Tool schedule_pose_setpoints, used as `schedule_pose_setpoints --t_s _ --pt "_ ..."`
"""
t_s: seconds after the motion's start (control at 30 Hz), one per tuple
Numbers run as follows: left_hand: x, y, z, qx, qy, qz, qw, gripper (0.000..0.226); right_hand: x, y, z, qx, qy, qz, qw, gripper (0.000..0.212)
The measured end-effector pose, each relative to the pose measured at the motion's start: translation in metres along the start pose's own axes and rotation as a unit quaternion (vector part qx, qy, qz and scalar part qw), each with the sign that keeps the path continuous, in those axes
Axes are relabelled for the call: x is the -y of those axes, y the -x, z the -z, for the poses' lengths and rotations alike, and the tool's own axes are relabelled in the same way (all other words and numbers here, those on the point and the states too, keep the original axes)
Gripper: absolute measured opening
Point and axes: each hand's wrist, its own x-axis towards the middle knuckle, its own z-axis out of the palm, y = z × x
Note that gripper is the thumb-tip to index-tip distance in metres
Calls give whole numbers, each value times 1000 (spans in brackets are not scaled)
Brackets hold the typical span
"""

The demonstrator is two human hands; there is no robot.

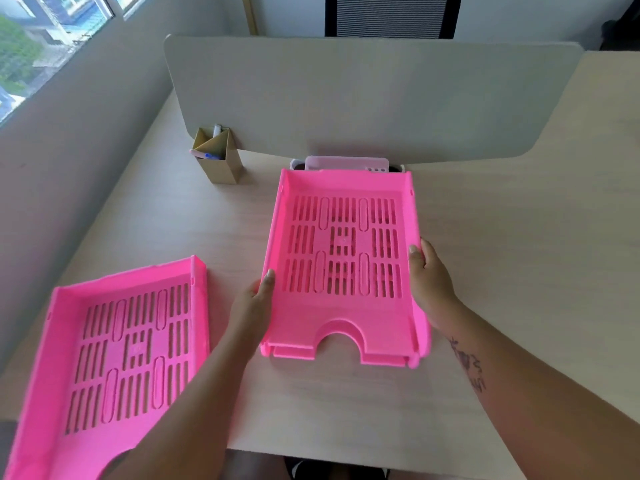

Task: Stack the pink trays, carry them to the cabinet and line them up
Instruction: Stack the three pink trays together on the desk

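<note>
Left tray [114, 351] runs off-frame; stacked tray [343, 265] hides most of an organizer [346, 163].

A tray [343, 265] lies on the desk [502, 237] at the centre of the frame, stacked on another tray whose edge shows beneath its near end. The left hand [254, 303] touches its left wall and the right hand [427, 271] its right wall. A second tray [114, 358] lies at lower left, apart from the first. A pen holder [218, 157] stands at upper left of the stack, against the divider panel [363, 95] behind. A small organiser [346, 163] sits between stack and panel.
</note>
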Motion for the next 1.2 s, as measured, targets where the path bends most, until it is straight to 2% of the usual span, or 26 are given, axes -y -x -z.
schedule_pose_setpoints --t_s 0.17,0.23,0.3,0.43,0.57,0.7,0.8,0.9,1.0,1.07,1.2 --pt "-10 5 0 20 -21 -7 1000 48 4 -5 9 -22 72 39 996 63" --pt "-10 10 14 -9 -47 -27 998 60 20 0 7 -76 143 109 981 58" --pt "-5 18 37 -80 -76 -41 993 63 47 9 -4 -105 187 206 955 52" --pt "19 39 107 -189 -130 -70 971 40 109 45 -64 -39 177 336 924 43" --pt "62 59 187 -249 -140 -39 958 38 150 96 -146 39 171 396 901 36" --pt "98 70 256 -290 -157 -4 944 36 156 130 -216 115 200 367 901 44" --pt "122 76 286 -285 -166 16 944 37 148 148 -249 129 167 275 938 42" --pt "149 80 297 -233 -171 56 956 44 132 163 -272 137 134 150 970 54" --pt "176 79 297 -151 -156 85 972 38 109 170 -292 180 119 61 974 68" --pt "187 76 299 -136 -166 89 973 29 99 174 -301 192 112 33 974 60" --pt "171 70 312 -150 -179 48 971 13 114 174 -299 142 85 30 986 47"
